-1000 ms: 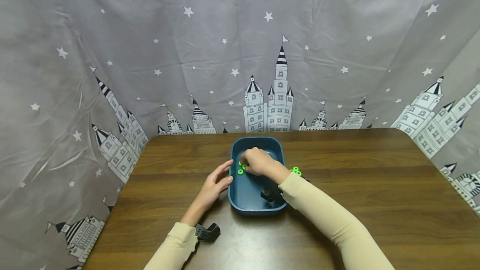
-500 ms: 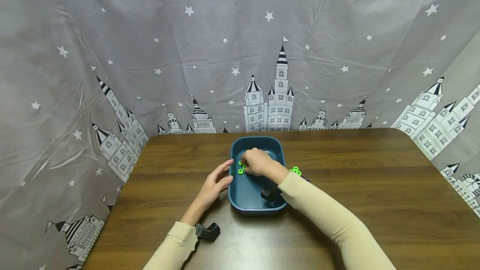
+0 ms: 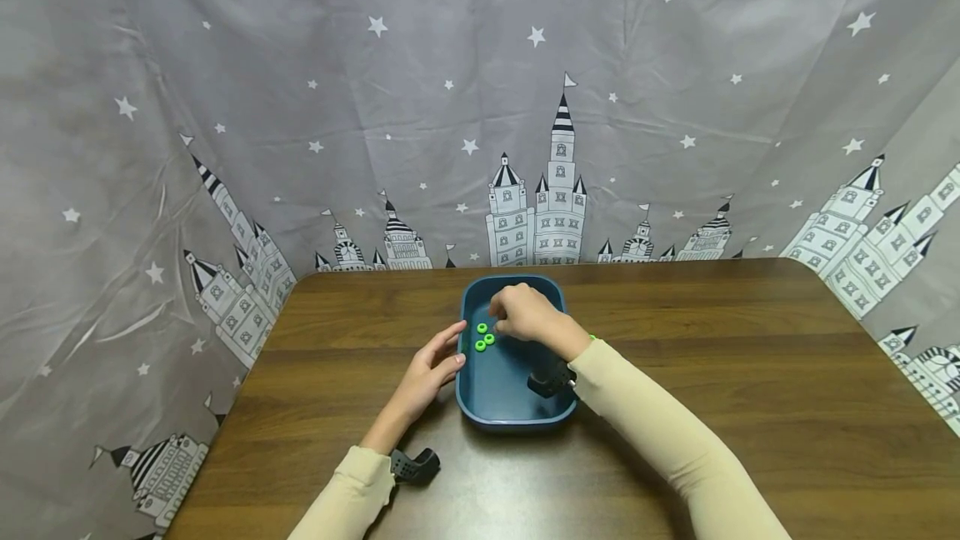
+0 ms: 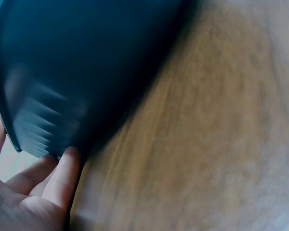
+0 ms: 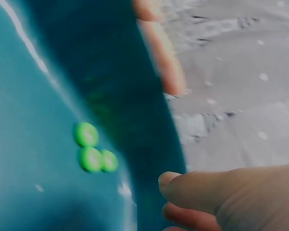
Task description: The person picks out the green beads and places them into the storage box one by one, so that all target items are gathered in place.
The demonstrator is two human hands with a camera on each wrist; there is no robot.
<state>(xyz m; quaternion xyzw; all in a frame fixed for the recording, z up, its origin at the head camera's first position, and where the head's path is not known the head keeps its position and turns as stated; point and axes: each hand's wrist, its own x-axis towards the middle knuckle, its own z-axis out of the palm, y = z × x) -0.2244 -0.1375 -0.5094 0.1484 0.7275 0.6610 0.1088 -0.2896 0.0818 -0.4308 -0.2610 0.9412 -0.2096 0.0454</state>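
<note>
Three bright green rings (image 3: 489, 339) lie together on the floor of a blue tray (image 3: 517, 423), near its left wall. My right hand (image 3: 527, 312) is over the tray, just right of the rings, with its fingers bent and nothing visible between them. In the right wrist view the thumb (image 5: 197, 190) is apart from the green rings (image 5: 91, 159). My left hand (image 3: 423, 373) rests its loosely spread fingers against the tray's left side. The left wrist view shows those fingertips (image 4: 67, 159) on the ribbed outer wall of the tray (image 4: 86, 57).
The tray stands on a brown wooden table (image 3: 750, 373). Past its right side a bit of another green ring (image 3: 592, 337) shows behind my right forearm, the rest hidden. A grey curtain (image 3: 450, 48) printed with castles hangs behind the table. Each wrist wears a black camera mount (image 3: 416, 466).
My right hand has come off the green rings, moving slightly up and right, and leaves them in the tray. Its forearm now covers most of the rings outside. My left hand stays put.
</note>
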